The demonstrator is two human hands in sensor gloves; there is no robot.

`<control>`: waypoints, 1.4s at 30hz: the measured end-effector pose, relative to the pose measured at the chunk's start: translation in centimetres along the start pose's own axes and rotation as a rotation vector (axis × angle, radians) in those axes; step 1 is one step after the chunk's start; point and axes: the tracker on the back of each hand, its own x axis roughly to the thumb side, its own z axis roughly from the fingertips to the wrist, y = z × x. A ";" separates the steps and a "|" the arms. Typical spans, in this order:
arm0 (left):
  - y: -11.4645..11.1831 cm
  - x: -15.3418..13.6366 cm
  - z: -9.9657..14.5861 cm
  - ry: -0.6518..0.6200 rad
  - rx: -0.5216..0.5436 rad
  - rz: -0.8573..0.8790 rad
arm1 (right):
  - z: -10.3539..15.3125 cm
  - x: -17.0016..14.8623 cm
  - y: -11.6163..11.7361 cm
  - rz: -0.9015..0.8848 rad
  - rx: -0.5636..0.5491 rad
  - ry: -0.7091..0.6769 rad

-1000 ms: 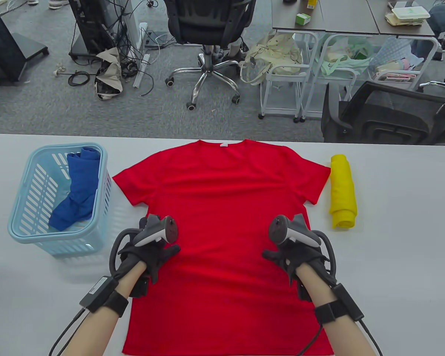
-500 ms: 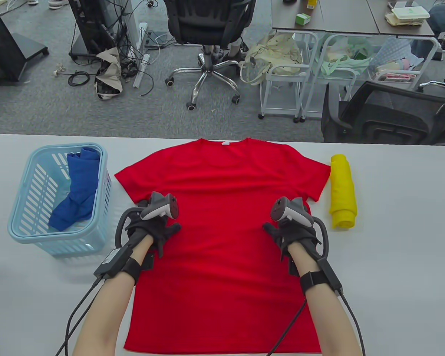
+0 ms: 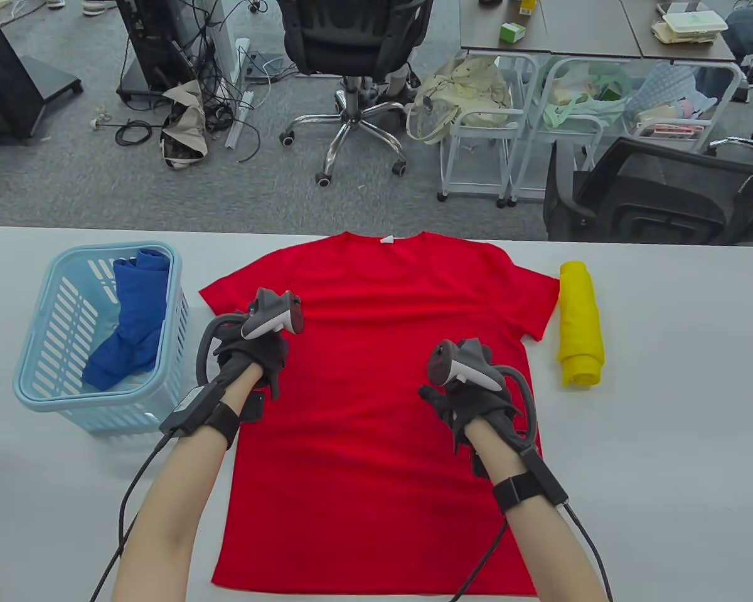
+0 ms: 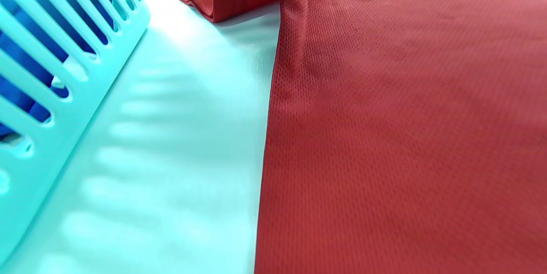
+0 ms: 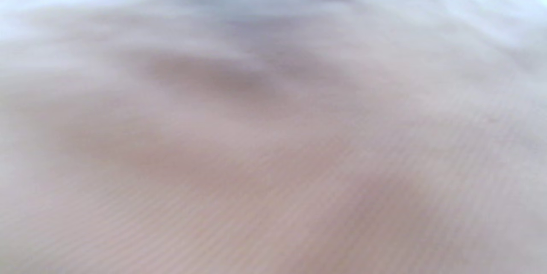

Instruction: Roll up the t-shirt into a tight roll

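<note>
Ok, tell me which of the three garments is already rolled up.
The yellow garment, right of the red t-shirt. The red one lies spread flat; the blue garment sits loosely bunched in the basket.

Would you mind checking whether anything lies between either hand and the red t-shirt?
Nothing visible does. The left hand and right hand are already over the red t-shirt, which lies flat. The basket and yellow roll sit off to its sides.
</note>
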 end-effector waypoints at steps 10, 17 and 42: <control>-1.8 -0.6 -3.7 0.026 -0.077 -0.021 | -0.1 1.7 4.0 0.025 0.107 0.004; -1.3 -1.8 -4.9 0.010 -0.059 -0.024 | -0.2 1.3 4.0 0.019 0.094 0.020; -1.0 -2.4 -3.6 0.096 0.105 -0.200 | 9.6 20.4 5.1 0.349 -0.038 -0.640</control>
